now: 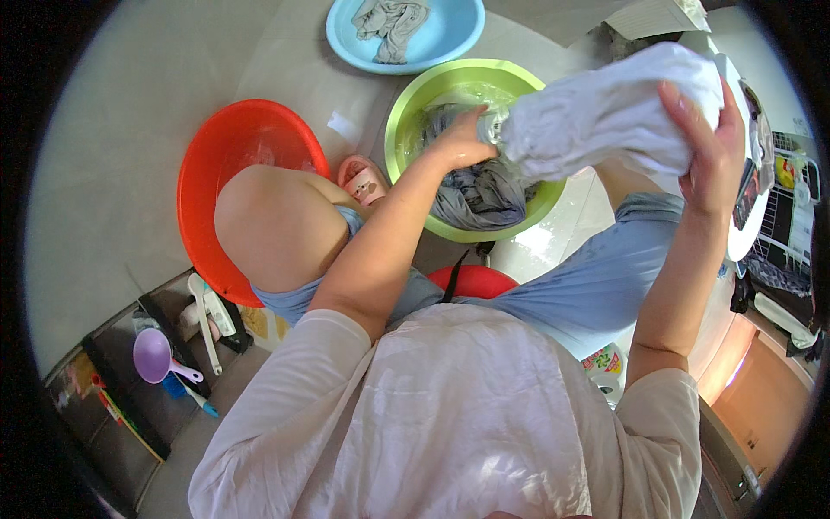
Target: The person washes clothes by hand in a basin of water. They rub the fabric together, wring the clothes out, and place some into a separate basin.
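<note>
My right hand [710, 143] is raised at the upper right, its fingers around a bunched white cloth [596, 120]. The cloth stretches leftward, its lower end above a lime-green basin [405, 139]. Over the basin, my left hand [463, 143] has thumb and fingers spread beside that end; no cloth shows gripped in it, and a clear, blurred patch lies at the fingertips. Wet dark grey fabric [483, 201] lies in the basin beneath, in slightly foamy water.
A light blue basin [470, 29] holds grey cloth [395, 26]. Beside my left knee stands a red tub [194, 194], near a pink slipper [363, 181]. A purple ladle [154, 355] and brushes hang at lower left. A white appliance [742, 243] and wire rack [778, 227] stand right.
</note>
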A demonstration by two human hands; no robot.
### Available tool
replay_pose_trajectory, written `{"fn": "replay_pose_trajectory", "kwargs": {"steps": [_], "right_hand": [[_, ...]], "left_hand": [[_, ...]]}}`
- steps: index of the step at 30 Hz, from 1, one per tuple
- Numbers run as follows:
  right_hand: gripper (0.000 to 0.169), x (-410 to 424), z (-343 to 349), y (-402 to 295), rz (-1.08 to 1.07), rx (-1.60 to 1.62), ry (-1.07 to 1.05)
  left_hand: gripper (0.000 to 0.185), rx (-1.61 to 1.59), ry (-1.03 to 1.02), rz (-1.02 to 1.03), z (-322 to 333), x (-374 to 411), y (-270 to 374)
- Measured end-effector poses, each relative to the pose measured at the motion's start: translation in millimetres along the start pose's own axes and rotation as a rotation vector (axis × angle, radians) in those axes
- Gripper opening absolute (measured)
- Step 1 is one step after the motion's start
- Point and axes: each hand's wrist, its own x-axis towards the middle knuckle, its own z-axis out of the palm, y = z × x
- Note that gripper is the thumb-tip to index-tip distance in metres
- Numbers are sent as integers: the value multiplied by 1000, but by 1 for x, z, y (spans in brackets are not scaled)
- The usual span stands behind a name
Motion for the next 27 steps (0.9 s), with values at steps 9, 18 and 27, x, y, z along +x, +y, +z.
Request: {"fn": "replay_pose_trajectory", "kwargs": {"steps": [9, 18, 27], "right_hand": [[62, 9, -2, 108, 127, -379, -280], [37, -4, 23, 112, -536, -806, -137], [39, 5, 33, 36, -76, -220, 69]], "left_hand": [[29, -646, 239, -207, -23, 12, 8], [79, -45, 96, 174, -42, -3, 30], [43, -193, 303, 203, -39, -14, 71]]}}
